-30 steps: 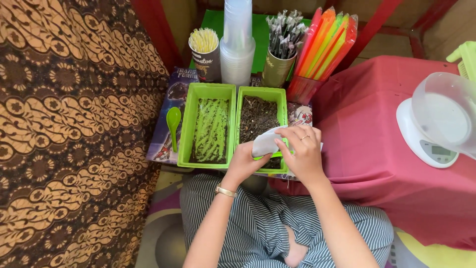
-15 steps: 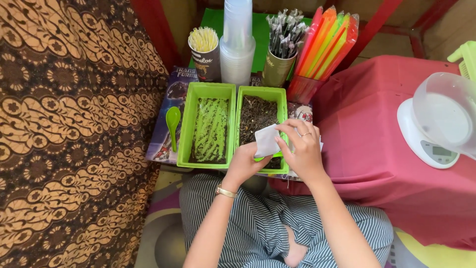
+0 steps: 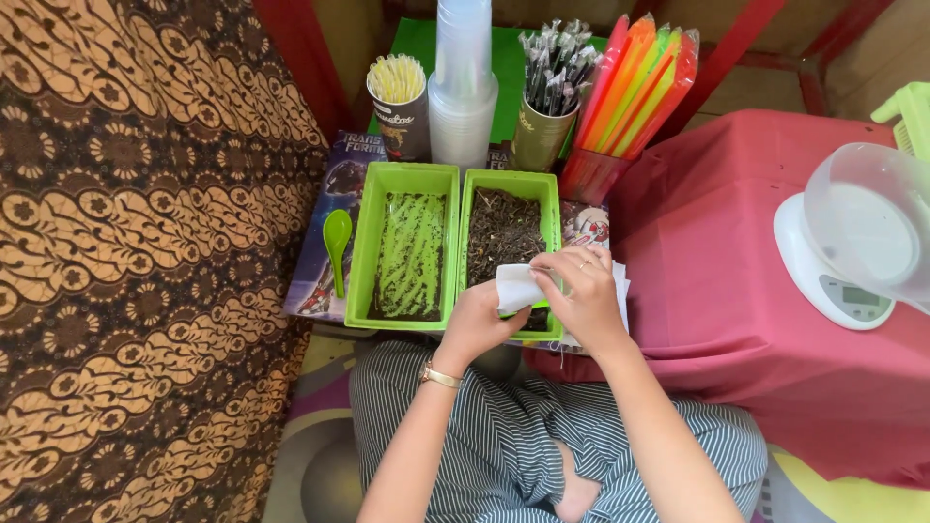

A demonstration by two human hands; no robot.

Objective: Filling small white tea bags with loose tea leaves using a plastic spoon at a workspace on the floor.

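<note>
Head view: both hands [image 3: 542, 310] pinch a small white paper packet [image 3: 518, 288].

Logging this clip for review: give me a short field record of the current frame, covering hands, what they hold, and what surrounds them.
left hand: left hand grips the white paper piece from below
right hand: right hand pinches the same paper from above
under the hands: right green tray of dark bits
beside it: left green tray of green strips; green spoon to its left
behind: clear cup stack, cups of straws, coloured sleeves
far right: kitchen scale with clear bowl on red cloth
</note>
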